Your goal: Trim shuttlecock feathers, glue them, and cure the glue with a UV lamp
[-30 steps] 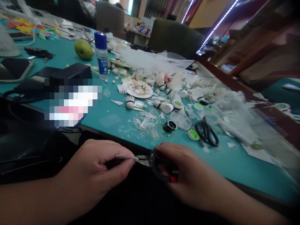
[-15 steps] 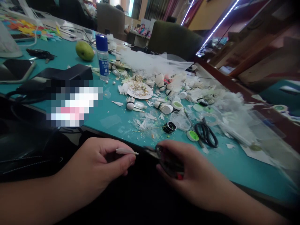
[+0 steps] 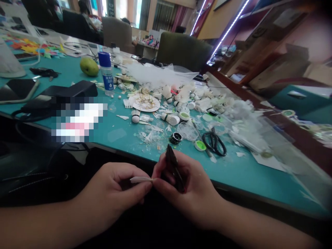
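Note:
Between the thumb and fingers of my left hand point(image 3: 121, 185) is a small white feather piece point(image 3: 140, 179), lying level with its thin end pointing right. My right hand point(image 3: 188, 183) is wrapped round a dark tool point(image 3: 174, 164), its pointed end up and a bit of red near its lower end. The thumb and fingertip of that hand meet the thin end of the feather piece. Both hands are in front of the table's near edge. Beyond them are a black ring-shaped pot point(image 3: 175, 138), a green-filled lid point(image 3: 200, 145) and black-handled scissors point(image 3: 214, 142).
On the teal table point(image 3: 249, 176) lie shuttlecocks point(image 3: 135, 116), a paper disc with beads point(image 3: 146, 103), a glue bottle point(image 3: 107, 74), a green fruit point(image 3: 89, 66), clear plastic sheeting point(image 3: 163, 76) and a phone point(image 3: 19, 90). Chairs point(image 3: 184, 50) stand behind.
My right hand has moved left to touch the feather piece's thin end. The dark tool has swung from pointing left to pointing up. The view has shifted slightly.

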A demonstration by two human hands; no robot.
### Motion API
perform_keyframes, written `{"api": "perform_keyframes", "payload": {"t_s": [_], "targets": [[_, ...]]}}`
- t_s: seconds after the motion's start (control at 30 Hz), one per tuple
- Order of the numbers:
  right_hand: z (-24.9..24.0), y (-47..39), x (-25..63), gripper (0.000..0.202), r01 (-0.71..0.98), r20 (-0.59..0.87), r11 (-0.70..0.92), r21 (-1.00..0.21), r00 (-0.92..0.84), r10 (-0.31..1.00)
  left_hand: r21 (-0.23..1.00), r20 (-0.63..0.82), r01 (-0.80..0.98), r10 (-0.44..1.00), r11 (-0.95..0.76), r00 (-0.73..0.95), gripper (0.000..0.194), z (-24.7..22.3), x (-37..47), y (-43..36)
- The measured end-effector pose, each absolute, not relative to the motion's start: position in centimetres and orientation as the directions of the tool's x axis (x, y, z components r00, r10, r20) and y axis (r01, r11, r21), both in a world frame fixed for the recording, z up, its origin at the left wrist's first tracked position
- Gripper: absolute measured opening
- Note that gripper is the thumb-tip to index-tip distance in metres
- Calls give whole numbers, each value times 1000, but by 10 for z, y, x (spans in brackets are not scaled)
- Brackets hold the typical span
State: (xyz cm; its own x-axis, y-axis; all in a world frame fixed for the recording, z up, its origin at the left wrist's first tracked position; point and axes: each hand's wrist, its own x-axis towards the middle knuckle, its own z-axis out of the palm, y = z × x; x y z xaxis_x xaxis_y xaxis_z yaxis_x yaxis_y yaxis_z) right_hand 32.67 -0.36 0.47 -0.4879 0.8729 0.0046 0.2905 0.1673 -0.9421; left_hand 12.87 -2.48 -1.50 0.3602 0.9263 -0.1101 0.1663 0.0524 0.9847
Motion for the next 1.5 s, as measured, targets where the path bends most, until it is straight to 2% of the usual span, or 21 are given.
{"api": "perform_keyframes", "payload": {"t_s": [0.37, 0.53, 0.7, 0.83, 0.9, 1.0, 1.23, 1.4, 1.5], "targets": [[10, -6, 331, 15, 205, 70, 195, -959, -497, 865, 952, 96, 250, 947, -177, 306, 23, -7, 131, -33], [20, -3, 335, 13, 244, 97, 260, -934, -529, 843, 943, 137, 253, 946, -215, 293, 20, 3, 136, -32], [30, 8, 348, 8, 420, 267, 486, -766, -480, 836, 938, 146, 274, 960, -211, 241, 20, 17, 137, -21], [29, 18, 358, 21, 560, 315, 607, -564, -534, 785, 866, 305, 334, 923, -371, 234, 19, 21, 138, 5], [24, 22, 362, 29, 635, 330, 625, -454, -532, 780, 819, 400, 339, 884, -464, 243, 16, 17, 139, 21], [15, 28, 367, 30, 727, 322, 596, -341, -505, 801, 770, 487, 310, 828, -557, 277, 15, 4, 140, 44], [0, 40, 371, 27, 798, 200, 524, -297, -485, 851, 744, 528, 239, 769, -623, 360, 13, -18, 125, 68], [-9, 47, 368, 27, 796, 208, 509, -328, -465, 861, 748, 523, 220, 761, -625, 383, 15, -17, 122, 74], [-15, 46, 368, 27, 809, 206, 503, -304, -459, 864, 740, 524, 198, 735, -643, 430, 13, -18, 125, 76]]}}
